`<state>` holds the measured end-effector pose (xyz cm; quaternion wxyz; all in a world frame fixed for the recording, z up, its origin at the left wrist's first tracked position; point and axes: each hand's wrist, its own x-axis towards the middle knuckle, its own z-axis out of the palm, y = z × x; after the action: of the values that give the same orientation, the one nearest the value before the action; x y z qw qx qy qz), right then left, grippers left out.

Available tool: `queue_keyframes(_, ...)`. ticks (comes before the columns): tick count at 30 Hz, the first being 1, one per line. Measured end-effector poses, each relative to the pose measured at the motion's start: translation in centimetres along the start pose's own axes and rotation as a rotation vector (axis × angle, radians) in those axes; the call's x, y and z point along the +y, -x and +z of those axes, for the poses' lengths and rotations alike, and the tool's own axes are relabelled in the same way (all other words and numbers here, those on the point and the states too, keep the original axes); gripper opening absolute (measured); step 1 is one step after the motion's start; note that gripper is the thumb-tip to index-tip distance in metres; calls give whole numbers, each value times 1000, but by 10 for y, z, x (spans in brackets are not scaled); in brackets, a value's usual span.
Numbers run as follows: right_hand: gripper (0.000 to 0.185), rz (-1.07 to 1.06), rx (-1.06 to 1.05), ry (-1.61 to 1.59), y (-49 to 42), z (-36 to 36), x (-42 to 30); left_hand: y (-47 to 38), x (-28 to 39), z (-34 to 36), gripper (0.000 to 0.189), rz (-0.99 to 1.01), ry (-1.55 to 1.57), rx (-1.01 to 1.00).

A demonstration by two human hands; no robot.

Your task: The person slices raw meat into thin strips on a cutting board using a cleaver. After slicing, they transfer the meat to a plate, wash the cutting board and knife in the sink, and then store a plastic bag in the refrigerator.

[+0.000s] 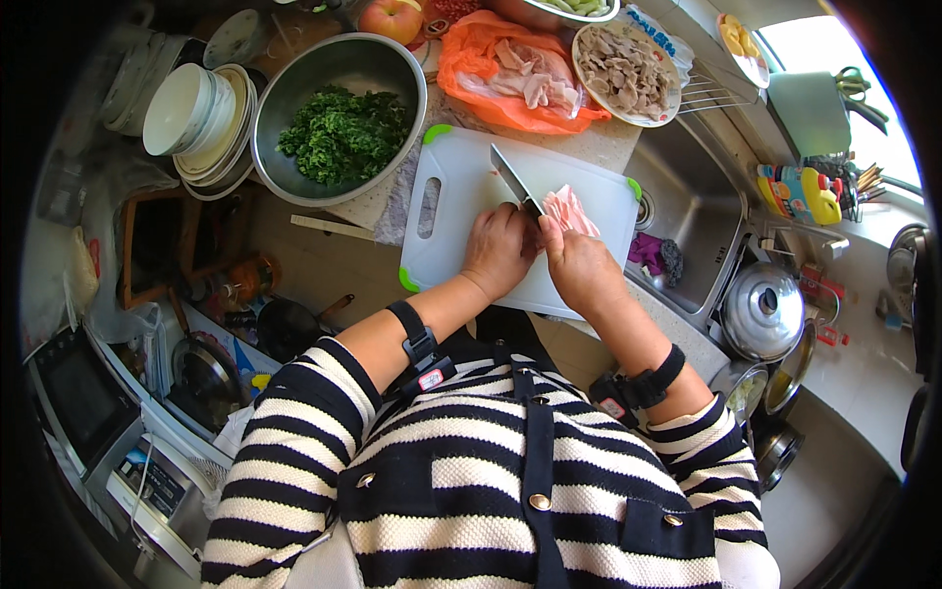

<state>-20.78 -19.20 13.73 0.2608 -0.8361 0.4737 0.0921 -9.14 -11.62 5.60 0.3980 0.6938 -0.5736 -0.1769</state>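
A white plastic cutting board (pixel 456 162) with green corners lies before me. My right hand (pixel 585 269) grips the dark handle of a kitchen knife (pixel 509 171), its blade pointing away and to the left over the board. To the right of the blade lie thin pale-pink slices of raw meat (pixel 568 210), just beyond my right hand's knuckles. Close against the knife's left side, my left hand (pixel 500 247) rests on the board with fingers curled. What lies under those fingers is hidden.
A steel bowl (pixel 265 125) of chopped greens (pixel 342 136) stands at the left, beside stacked bowls (pixel 176 110). Behind the board sit an orange plastic bag (pixel 460 59) with raw meat and a plate of sliced meat (pixel 625 70). A steel sink (pixel 692 191) borders the right.
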Motion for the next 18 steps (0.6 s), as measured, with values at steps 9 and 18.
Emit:
queue_keyframes(9, 60, 43, -183, -7, -6, -14, -8, -5, -4, 3, 18, -26, 11, 15)
queue_keyframes(18, 56, 14, 28, 33, -25, 17, -7, -9, -5, 3, 15, -13, -18, -41)
